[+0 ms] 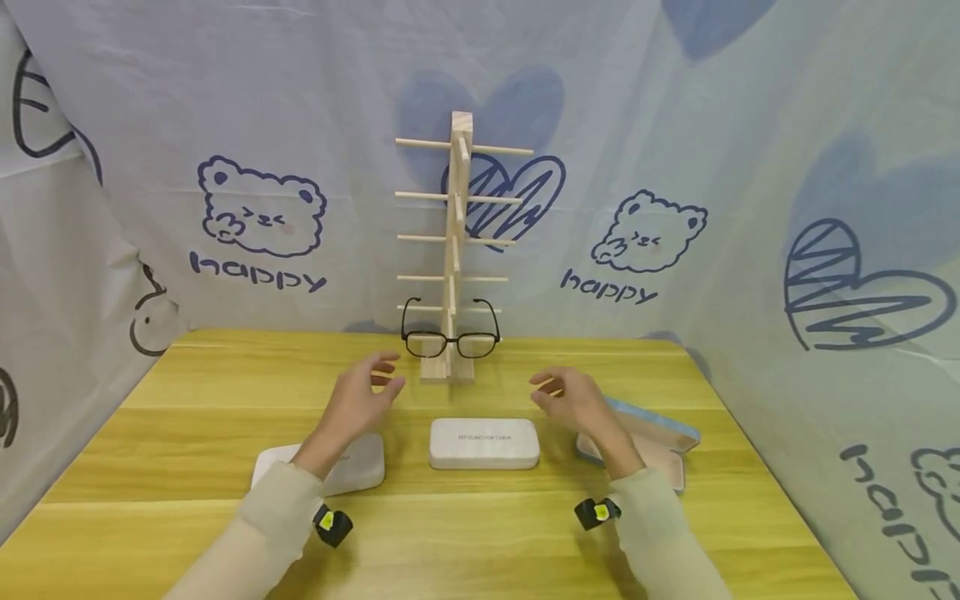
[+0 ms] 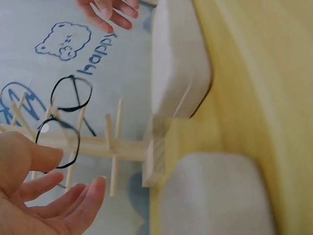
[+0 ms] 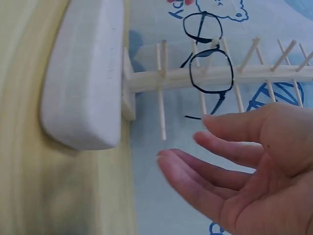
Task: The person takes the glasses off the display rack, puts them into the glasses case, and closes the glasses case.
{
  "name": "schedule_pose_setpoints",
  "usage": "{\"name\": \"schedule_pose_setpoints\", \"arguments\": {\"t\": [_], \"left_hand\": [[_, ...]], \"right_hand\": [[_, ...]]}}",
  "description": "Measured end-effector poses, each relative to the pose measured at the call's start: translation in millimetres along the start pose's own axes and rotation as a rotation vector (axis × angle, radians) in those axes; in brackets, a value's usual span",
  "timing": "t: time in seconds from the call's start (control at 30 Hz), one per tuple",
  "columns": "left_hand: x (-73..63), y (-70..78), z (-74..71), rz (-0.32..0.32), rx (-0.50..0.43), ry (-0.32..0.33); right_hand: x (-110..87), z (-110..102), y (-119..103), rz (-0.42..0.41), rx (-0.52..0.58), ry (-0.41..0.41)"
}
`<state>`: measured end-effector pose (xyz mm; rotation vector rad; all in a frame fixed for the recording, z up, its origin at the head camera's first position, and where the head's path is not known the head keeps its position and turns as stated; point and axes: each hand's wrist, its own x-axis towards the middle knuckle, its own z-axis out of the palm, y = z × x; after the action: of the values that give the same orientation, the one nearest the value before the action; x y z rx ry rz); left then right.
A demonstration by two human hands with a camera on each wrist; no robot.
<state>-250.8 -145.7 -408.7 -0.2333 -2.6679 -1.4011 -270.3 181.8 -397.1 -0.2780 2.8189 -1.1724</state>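
Black-framed glasses [image 1: 452, 343] hang low on a wooden glasses rack [image 1: 457, 233] at the back of the table. My left hand [image 1: 362, 396] hovers just left of the rack's foot, fingers loosely bent and holding nothing. On the other side, my right hand [image 1: 573, 398] is in the air with thumb and fingers apart, also without anything in it. Both wrist views show the glasses beyond the fingertips. A closed white glasses case [image 1: 483, 443] lies between the hands. Another white case [image 1: 360, 464] is partly hidden behind the left forearm.
Under the right forearm, an opened glasses case with a blue edge [image 1: 652, 421] shows a pale inside. Wooden pegs [image 1: 423, 196] stick out on both sides of the rack. A printed cloth [image 1: 360, 100] hangs behind and beside the yellow wood table [image 1: 187, 400].
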Motion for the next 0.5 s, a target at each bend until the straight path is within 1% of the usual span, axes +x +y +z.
{"name": "schedule_pose_setpoints", "arguments": {"t": [0.13, 0.23, 0.33, 0.5], "left_hand": [[9.7, 4.0, -8.9, 0.017, 0.001, 0.056], [18.1, 5.7, -12.4, 0.043, 0.003, 0.085], [25.8, 8.0, -13.4, 0.067, 0.002, 0.103], [35.6, 10.3, -12.9, 0.082, 0.014, 0.108]], "right_hand": [[11.3, -3.9, -7.8, -0.061, 0.029, 0.071], [20.1, -4.3, -16.4, -0.096, 0.044, 0.106], [28.8, -2.8, -24.9, -0.134, 0.054, 0.130], [41.4, 3.5, -37.3, -0.165, 0.069, 0.153]]}}
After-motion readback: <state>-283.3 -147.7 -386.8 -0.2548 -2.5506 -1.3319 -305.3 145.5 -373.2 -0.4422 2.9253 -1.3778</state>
